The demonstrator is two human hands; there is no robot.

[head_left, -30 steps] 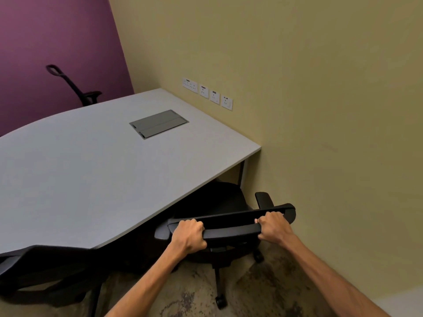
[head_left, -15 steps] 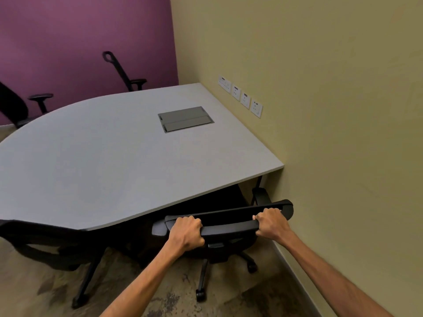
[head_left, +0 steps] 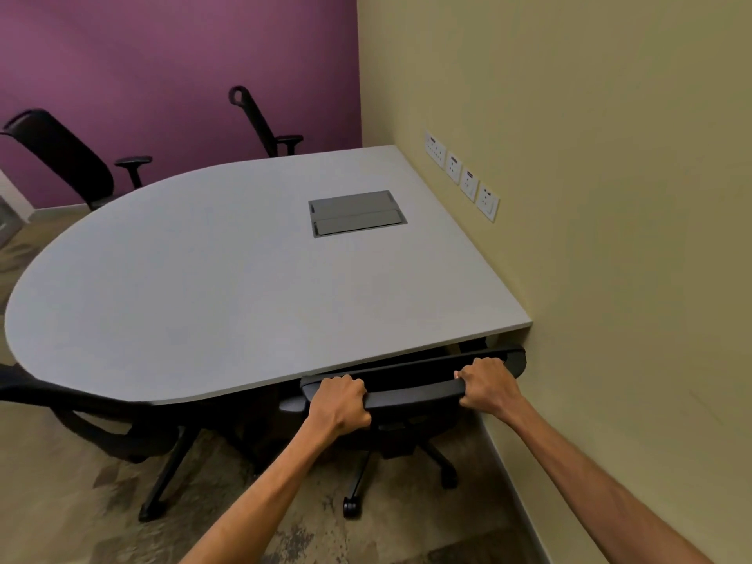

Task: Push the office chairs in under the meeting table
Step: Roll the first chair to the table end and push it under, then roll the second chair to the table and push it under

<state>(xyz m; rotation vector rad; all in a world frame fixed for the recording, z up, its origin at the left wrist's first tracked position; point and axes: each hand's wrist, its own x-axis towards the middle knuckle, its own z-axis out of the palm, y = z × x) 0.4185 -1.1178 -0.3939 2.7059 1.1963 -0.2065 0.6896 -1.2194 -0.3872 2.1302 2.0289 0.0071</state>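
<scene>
chair (head_left: 411, 384) at lower right now deeper under counter (head_left: 228, 287), backrest near its edge | left hand (head_left: 339, 405), right hand (head_left: 486, 384) both gripping backrest top | nearly tucked; next chair (head_left: 93, 421) lower left

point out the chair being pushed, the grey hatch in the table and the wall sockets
chair (head_left: 411, 390), head view, top bar of the backrest between the hands
hatch (head_left: 357, 213), head view, middle of its lid
wall sockets (head_left: 468, 183), head view, third plate along
</scene>
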